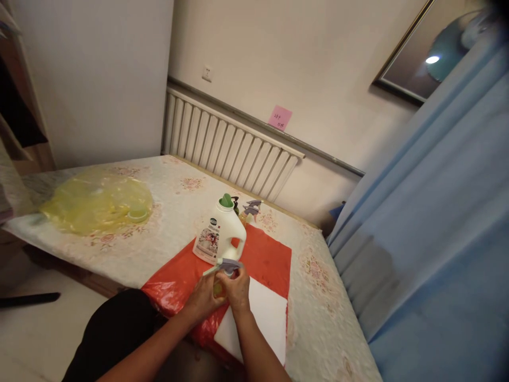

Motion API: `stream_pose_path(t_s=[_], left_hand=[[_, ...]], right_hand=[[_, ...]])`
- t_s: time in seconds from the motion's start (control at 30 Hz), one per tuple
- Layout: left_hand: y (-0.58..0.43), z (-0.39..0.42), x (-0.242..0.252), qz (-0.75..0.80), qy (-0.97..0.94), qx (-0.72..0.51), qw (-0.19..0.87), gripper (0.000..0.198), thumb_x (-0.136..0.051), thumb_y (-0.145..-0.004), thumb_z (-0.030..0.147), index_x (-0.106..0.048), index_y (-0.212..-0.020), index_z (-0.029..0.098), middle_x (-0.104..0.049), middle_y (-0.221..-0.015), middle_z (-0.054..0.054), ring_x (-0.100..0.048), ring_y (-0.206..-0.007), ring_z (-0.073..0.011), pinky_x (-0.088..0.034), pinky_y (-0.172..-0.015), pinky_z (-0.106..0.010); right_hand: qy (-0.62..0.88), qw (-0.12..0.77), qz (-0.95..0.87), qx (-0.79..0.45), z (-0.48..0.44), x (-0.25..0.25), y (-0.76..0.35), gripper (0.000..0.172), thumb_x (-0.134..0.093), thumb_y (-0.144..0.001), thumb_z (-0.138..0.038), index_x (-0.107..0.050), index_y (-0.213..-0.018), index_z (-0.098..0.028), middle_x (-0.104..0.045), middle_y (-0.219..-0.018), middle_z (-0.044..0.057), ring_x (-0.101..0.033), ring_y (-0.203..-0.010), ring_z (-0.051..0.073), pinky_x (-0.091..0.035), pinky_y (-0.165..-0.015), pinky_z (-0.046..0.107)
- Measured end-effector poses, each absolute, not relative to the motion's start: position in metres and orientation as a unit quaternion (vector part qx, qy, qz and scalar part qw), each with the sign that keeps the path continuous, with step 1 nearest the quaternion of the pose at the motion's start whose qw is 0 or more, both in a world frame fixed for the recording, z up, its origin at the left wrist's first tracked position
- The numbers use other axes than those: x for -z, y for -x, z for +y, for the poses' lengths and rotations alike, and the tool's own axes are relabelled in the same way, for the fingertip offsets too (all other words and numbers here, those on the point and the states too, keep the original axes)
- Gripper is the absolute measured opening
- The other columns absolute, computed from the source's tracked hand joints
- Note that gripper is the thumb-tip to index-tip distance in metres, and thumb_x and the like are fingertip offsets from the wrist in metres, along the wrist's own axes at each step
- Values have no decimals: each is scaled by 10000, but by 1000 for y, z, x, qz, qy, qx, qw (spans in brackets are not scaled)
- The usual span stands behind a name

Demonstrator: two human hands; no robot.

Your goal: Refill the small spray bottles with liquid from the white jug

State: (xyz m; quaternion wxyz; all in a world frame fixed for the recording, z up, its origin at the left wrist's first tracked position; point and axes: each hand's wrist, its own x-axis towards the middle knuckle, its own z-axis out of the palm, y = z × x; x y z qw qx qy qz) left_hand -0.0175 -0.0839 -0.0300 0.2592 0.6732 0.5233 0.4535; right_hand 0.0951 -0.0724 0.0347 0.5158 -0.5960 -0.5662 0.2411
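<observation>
The small spray bottle [227, 265] sat right between the two hands, low over the near edge of the red plastic sheet [265, 257]. Its grey trigger head poked out above the knuckles and its yellowish body was mostly buried in the grip. Its long axis stood close to upright, with the nozzle aimed off to the person's left. The left hand [204, 298] wrapped the body from that side, fingers curled tight on it. The right hand [239, 291] closed in from the other side, fingers up by the neck just under the head. Neither hand was nearer than the other: both were on it. The forearms came in from below and met in a narrow V, wrists bent slightly inward.

Just beyond the hands stood a white detergent jug [221, 233] with a green cap. A second spray bottle [249, 209] stood behind the jug. A white board [264, 318] lay on the red sheet beneath the right wrist. A yellow plastic bag [97, 202] rested far left on the floral bedcover [318, 297]. The radiator [226, 142] and the blue curtain [437, 223] lay behind and to the right.
</observation>
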Motion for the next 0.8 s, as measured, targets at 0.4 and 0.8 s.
stream_pose_path(t_s=[0.4,0.8], left_hand=[[33,-100,16,506,-667,-442,322,797,-696,-521,126,-521,-1296,190,-562,-1358,-129,-463,-1322,-335,-362,-1126,-488],[49,-112,-41,482,-645,-522,282,229,-514,-875,378,-637,-973,212,-715,-966,-47,-666,-931,-216,-511,-861,-347]], right_hand=[[567,501,-613,-228,-75,-40,-102,153,-709,-619,-227,-560,-645,-205,-452,-575,-85,-400,-559,117,-342,-536,224],[562,500,-607,-257,-75,-41,-104,253,-751,-592,-264,-505,-603,-211,-401,-552,-100,-375,-549,110,-303,-527,223]])
